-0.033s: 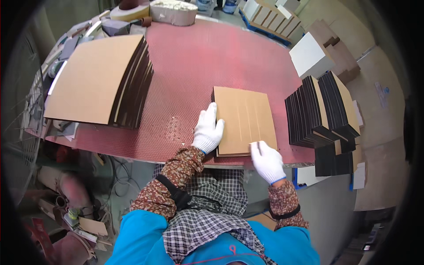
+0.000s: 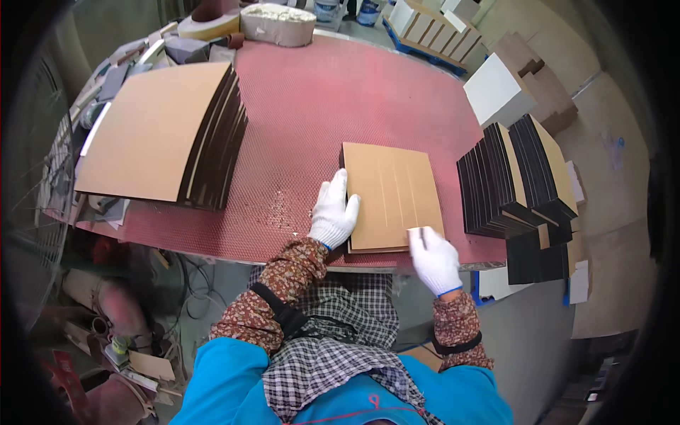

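A stack of tan boards (image 2: 393, 184) with dark edges lies near the table's front edge. Several pale lines run along its top face. My left hand (image 2: 333, 212), in a white knit glove, rests against the stack's left side with fingers stretched out and the thumb over the top board. By the front right corner is my right hand (image 2: 433, 261), also gloved. Its fingers are closed in a pinch around something small, with a brownish edge showing, too small to make out. The underside of that grip is hidden.
A bigger stack of tan boards (image 2: 152, 134) stands on the red textured table (image 2: 304, 92) at left. Dark-edged board stacks (image 2: 496, 184) stand at right, near a white box (image 2: 496, 88). A white tub (image 2: 278, 27) and assorted offcuts line the far left edge.
My right hand has shifted slightly right, off the front right corner of the small stack. My left hand stays against the stack's side. The view has tilted a little.
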Tool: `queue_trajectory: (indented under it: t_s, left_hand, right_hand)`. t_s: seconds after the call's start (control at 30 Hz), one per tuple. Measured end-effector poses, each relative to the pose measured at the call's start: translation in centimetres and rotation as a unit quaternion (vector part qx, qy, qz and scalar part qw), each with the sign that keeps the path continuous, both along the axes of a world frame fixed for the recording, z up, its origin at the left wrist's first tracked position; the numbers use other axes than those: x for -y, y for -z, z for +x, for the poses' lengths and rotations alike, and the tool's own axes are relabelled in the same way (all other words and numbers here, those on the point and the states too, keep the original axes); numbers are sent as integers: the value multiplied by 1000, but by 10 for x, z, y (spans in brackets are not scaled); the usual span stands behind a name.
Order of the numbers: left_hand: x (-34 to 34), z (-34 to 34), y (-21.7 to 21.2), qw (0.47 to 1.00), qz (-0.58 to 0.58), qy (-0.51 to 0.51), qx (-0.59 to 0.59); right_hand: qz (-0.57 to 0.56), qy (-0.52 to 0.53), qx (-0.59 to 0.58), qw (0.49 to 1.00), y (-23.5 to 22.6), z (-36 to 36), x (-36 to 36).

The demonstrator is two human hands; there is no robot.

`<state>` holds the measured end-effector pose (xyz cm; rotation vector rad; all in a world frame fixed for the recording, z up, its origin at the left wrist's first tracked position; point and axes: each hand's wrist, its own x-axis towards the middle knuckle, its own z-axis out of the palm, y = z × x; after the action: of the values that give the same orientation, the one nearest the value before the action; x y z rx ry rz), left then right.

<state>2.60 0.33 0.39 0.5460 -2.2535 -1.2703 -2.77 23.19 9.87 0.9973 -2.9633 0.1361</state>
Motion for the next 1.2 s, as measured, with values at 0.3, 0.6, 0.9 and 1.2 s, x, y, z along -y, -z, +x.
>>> queue_trajectory:
  t_s: [0.3, 0.6, 0.9, 1.2]
  left_hand:
    - [-21, 33, -36, 984, -75, -31, 158]
    - [-14, 74, -42, 988, 100, -95, 69]
    - [37, 155, -195, 965, -161, -195, -75]
    - [165, 239, -222, 891, -236, -384, 50]
  right_hand:
    - [-133, 163, -15, 977, 19, -37, -31]
    - [-376, 217, 222, 873, 23, 32, -39]
    - [-551, 28, 301, 778, -37, 69, 33]
    - [-559, -188, 330, 737, -89, 113, 148]
